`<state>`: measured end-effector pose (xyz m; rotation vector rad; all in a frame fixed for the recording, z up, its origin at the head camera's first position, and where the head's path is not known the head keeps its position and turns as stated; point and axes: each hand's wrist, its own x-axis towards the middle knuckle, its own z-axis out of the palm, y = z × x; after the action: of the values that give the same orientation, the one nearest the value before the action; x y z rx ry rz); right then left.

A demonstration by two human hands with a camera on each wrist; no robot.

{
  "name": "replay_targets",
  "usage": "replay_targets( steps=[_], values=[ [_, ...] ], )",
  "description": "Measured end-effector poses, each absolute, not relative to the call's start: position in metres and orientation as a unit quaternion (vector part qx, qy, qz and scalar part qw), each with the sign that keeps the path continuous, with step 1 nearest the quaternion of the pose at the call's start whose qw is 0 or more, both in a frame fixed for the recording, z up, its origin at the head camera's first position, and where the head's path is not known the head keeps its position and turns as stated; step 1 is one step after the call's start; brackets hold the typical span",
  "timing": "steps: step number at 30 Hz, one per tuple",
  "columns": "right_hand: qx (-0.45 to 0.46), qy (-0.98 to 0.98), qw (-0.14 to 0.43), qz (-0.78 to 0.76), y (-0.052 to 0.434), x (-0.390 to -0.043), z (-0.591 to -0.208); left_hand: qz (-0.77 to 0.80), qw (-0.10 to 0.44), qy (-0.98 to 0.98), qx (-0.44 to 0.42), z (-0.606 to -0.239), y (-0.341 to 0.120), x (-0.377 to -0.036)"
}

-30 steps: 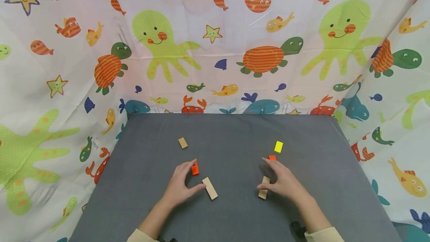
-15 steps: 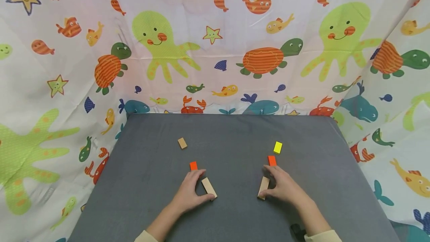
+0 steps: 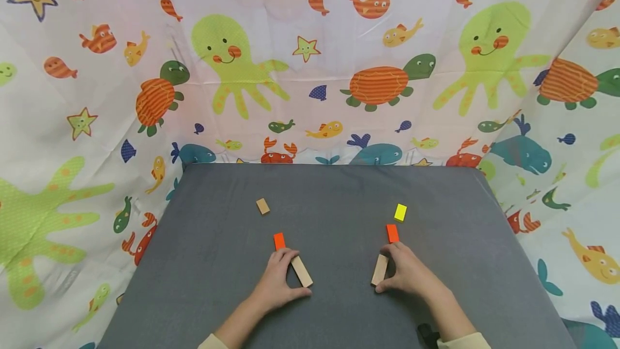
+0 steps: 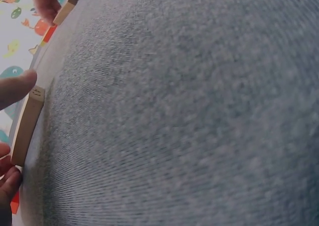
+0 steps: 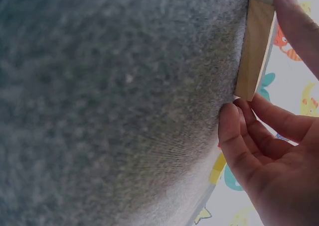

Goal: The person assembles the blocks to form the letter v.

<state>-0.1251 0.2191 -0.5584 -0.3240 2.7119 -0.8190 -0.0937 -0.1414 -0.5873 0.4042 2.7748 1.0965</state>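
Note:
My left hand (image 3: 277, 283) spans a plain wooden block (image 3: 302, 272) lengthwise, fingertips at its far end and thumb at its near end. On the other side, my right hand (image 3: 410, 269) holds a similar wooden block (image 3: 380, 270) by its two ends. Both blocks lie on the grey cloth. The left wrist view shows the left block (image 4: 28, 126) between thumb and fingers; in the right wrist view the right block (image 5: 255, 49) sits likewise. Just beyond the left fingers is an orange-red block (image 3: 279, 240); another orange-red block (image 3: 393, 233) lies beyond the right fingers.
Farther back on the grey table (image 3: 329, 187) lie a small tan block (image 3: 263, 206) at left and a yellow block (image 3: 400, 212) at right. A curtain (image 3: 300, 15) with sea animals hangs behind the table and along its sides.
My left hand has moved right, from beside the orange-red block to the wooden block's ends. The right hand's thumb and fingers have settled at the ends of its block. The blocks have hardly moved.

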Motion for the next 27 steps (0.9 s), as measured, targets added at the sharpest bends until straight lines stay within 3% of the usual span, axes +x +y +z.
replay_targets(
  steps=[8,27],
  values=[
    [-0.106,0.939,0.177,-0.277,0.2157,-0.1242,-0.5514,0.355,0.062,0.926,0.115,-0.5878,-0.1390,-0.0940],
    [-0.142,0.939,0.124,-0.287,0.2110,-0.1221,-0.5549,0.339,0.091,0.930,0.111,-0.5809,-0.1352,-0.0955]
  ],
)
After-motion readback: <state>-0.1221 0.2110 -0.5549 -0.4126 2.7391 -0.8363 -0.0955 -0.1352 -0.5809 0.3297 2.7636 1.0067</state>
